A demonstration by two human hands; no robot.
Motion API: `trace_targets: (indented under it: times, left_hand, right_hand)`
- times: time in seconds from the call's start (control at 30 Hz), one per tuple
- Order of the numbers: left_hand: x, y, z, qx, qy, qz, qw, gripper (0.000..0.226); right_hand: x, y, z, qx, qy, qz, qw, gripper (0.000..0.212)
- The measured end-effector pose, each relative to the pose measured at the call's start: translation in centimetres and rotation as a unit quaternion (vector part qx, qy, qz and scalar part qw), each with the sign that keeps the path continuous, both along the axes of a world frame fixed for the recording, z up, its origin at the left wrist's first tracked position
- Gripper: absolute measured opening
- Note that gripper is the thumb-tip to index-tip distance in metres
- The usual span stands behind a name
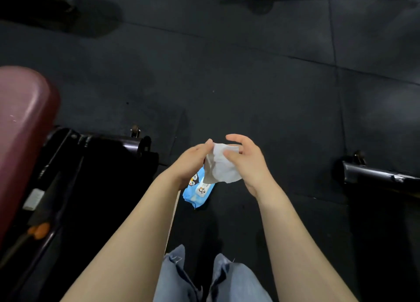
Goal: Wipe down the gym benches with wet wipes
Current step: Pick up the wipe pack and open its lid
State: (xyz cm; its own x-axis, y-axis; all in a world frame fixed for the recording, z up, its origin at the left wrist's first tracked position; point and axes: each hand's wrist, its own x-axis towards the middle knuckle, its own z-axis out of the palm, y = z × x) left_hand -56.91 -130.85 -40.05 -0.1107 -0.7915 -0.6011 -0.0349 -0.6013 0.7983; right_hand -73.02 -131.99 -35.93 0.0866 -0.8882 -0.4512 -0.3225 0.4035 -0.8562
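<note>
A white wet wipe (pixel 223 165) is stretched between both hands in the middle of the view. My left hand (pixel 191 163) pinches its upper left edge and also holds a blue wipes pack (pixel 198 191) that hangs below the palm. My right hand (pixel 246 163) pinches the wipe's right side with thumb and fingers. A maroon padded gym bench (pixel 22 129) runs along the left edge, well left of my hands.
Black bench frame and foot (pixel 102 156) lie beside the maroon pad. Another black metal bench foot (pixel 377 176) juts in at the right. Dark rubber floor tiles (pixel 227 74) spread ahead. My jeans-clad legs (pixel 213 279) are at the bottom.
</note>
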Motion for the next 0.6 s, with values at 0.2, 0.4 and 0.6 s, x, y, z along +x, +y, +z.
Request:
trace_targets:
  times: [0.2,0.4,0.6]
  left_hand:
    - [0.7,2.5,12.4,0.083,0.041,-0.036,0.995,0.05]
    - [1.9,5.0,22.5,0.136,0.018,-0.03,0.99,0.05]
    - [3.2,6.9,29.4,0.013,-0.045,0.065,0.997,0.028]
  right_hand:
    - [-0.9,1.4,12.4,0.005,-0.042,-0.04,0.998,0.037]
    - [-1.5,2.2,22.4,0.042,-0.051,-0.03,0.997,0.042]
    - [-1.2,3.0,28.4,0.161,-0.066,0.072,0.982,0.028]
